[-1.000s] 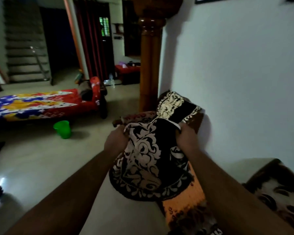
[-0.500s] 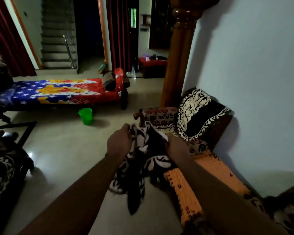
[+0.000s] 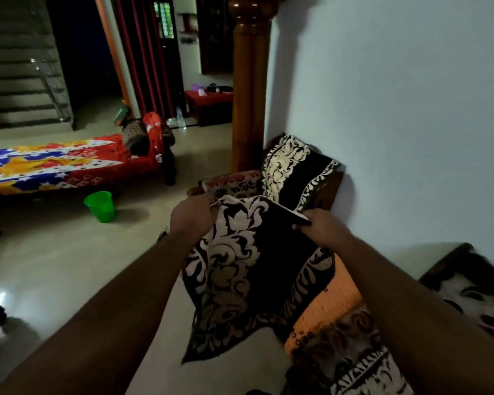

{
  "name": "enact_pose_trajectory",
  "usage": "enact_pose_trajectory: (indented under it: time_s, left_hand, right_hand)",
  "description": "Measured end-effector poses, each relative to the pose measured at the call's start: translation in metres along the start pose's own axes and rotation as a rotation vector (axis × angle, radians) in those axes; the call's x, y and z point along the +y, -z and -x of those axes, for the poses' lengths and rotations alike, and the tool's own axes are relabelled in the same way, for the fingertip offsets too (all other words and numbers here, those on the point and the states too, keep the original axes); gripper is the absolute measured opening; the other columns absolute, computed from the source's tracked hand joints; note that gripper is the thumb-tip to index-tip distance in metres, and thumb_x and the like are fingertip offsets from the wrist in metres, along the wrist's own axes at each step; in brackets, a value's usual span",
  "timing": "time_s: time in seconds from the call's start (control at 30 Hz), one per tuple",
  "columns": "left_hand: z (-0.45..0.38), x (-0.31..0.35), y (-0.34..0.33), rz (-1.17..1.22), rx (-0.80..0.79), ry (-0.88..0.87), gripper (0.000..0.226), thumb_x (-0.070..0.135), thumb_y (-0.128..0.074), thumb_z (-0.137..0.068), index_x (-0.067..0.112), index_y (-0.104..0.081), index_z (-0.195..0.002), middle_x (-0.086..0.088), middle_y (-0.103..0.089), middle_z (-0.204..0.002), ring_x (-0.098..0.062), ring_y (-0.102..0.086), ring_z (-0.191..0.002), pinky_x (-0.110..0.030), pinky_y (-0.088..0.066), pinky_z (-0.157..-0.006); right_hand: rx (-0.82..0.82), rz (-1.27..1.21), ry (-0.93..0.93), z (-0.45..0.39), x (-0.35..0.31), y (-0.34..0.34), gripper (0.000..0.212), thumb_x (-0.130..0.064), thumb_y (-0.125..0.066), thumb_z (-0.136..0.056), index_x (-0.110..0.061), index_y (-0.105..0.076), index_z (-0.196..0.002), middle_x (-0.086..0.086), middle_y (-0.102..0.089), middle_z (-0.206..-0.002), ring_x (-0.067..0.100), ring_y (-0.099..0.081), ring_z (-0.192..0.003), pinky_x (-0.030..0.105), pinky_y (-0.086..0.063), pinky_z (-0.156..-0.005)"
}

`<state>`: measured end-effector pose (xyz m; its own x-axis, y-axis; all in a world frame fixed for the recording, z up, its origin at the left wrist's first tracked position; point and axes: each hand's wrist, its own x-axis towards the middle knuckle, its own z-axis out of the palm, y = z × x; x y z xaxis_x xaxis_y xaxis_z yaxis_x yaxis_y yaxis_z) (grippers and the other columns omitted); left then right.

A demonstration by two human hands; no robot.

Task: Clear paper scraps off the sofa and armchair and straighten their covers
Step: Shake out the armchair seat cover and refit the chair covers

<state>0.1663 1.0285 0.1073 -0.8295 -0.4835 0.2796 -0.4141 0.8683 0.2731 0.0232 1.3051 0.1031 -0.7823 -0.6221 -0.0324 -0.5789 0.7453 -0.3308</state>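
A black cover with cream floral scrolls (image 3: 251, 269) hangs spread in front of me. My left hand (image 3: 193, 213) pinches its upper left corner and my right hand (image 3: 322, 228) pinches its upper right edge. Its lower point dangles above the floor. Behind it stands the armchair (image 3: 330, 192) against the wall, with a matching black and cream cover (image 3: 291, 166) over its backrest. An orange knitted cloth (image 3: 337, 300) lies on the seat at lower right. No paper scraps show.
A wooden pillar (image 3: 247, 89) rises just behind the armchair. A green plastic bucket (image 3: 100, 206) stands on the tiled floor to the left. A low bed with a red, blue and yellow sheet (image 3: 54, 163) lies beyond it. Stairs (image 3: 20, 64) are at far left.
The cover hung bunched and narrow between my hands half a second ago; now my hands are farther apart and higher, and it is spread flat.
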Motion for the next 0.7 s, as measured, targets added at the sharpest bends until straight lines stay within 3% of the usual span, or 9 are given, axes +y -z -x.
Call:
enact_pose_trajectory:
  time_s: [0.07,0.17,0.3,0.4,0.53,0.7]
  left_hand:
    - [-0.012,0.024,0.003,-0.002,0.006,-0.074,0.037,0.053,-0.045,-0.099,0.028,-0.066,-0.117,-0.004,-0.072,-0.107,-0.028,-0.067,-0.096,-0.035,-0.052,-0.073]
    - [-0.029,0.068,0.006,-0.034,-0.005,-0.227,0.028,0.049,-0.052,-0.097,0.029,-0.067,-0.109,-0.003,-0.071,-0.105,-0.026,-0.066,-0.093,-0.035,-0.054,-0.075]
    - [-0.049,0.144,-0.001,-0.118,-0.015,-0.439,0.034,0.053,-0.049,-0.096,0.031,-0.064,-0.118,-0.004,-0.071,-0.111,-0.029,-0.067,-0.100,-0.038,-0.054,-0.078]
    - [-0.057,0.210,-0.016,-0.148,-0.037,-0.580,0.039,0.057,-0.046,-0.096,0.025,-0.063,-0.110,-0.006,-0.069,-0.108,-0.031,-0.065,-0.099,-0.038,-0.052,-0.076]
    - [-0.052,0.298,-0.034,-0.151,-0.035,-0.693,0.037,0.057,-0.049,-0.095,0.026,-0.064,-0.109,-0.005,-0.069,-0.106,-0.030,-0.065,-0.101,-0.038,-0.052,-0.078]
    - [-0.029,0.403,-0.070,-0.168,-0.058,-0.868,0.042,0.060,-0.047,-0.096,0.024,-0.067,-0.106,-0.006,-0.070,-0.102,-0.029,-0.068,-0.094,-0.034,-0.050,-0.070]
  right_hand:
    - [0.069,-0.019,-0.053,0.016,0.032,0.023,0.025,-0.044,-0.069,-0.091,-0.029,-0.059,-0.073,-0.006,-0.059,-0.072,0.013,-0.057,-0.071,0.032,-0.043,-0.059]
    - [0.150,0.010,-0.125,0.043,0.081,0.057,0.039,-0.051,-0.071,-0.088,-0.028,-0.052,-0.062,-0.006,-0.053,-0.065,0.014,-0.054,-0.067,0.030,-0.035,-0.055]
    - [0.205,0.028,-0.232,0.086,0.142,0.097,0.038,-0.056,-0.069,-0.086,-0.029,-0.056,-0.063,-0.006,-0.058,-0.070,0.016,-0.058,-0.072,0.032,-0.043,-0.060]
    - [0.245,0.007,-0.337,0.128,0.186,0.122,0.038,-0.056,-0.068,-0.087,-0.025,-0.059,-0.066,-0.001,-0.060,-0.073,0.017,-0.059,-0.073,0.034,-0.046,-0.065]
    - [0.293,-0.007,-0.446,0.184,0.247,0.141,0.043,-0.058,-0.067,-0.087,-0.026,-0.053,-0.063,-0.003,-0.056,-0.070,0.014,-0.056,-0.069,0.033,-0.040,-0.059]
    - [0.296,-0.018,-0.585,0.255,0.323,0.153,0.046,-0.060,-0.069,-0.085,-0.021,-0.055,-0.063,0.000,-0.058,-0.068,0.014,-0.059,-0.067,0.033,-0.042,-0.059]
